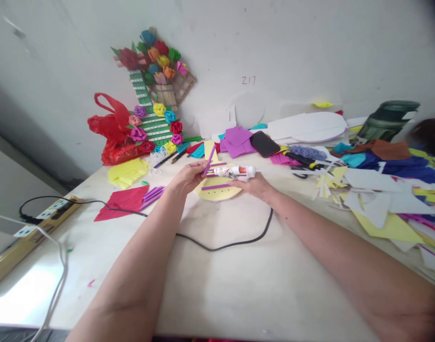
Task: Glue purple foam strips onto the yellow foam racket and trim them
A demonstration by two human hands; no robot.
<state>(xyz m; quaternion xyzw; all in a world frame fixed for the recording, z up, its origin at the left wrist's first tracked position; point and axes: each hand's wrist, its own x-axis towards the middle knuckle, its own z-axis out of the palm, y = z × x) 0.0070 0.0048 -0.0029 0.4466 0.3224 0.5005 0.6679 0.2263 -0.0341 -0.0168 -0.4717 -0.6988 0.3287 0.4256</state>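
Note:
My left hand [193,176] pinches a thin purple paper stick [210,159], held tilted upward. My right hand [253,185] is wrapped round a white glue gun [243,172], whose nozzle points left and meets or nearly meets the stick. Beneath both lies a round yellow paper piece [220,194] with small dark dots, and purple strips [216,187] lie across it. A black cord [231,245] loops over the table below the hands. Several more purple sticks [152,196] lie left of my left forearm, beside a red paper sheet [121,204].
A power strip [35,232] runs along the left edge. Paper flowers on a green-and-white stand [155,124] and a red bag [113,128] are at the back left. Behind the hands lies a black phone [265,144]. Paper scraps [388,223] and a dark bottle [388,122] crowd the right.

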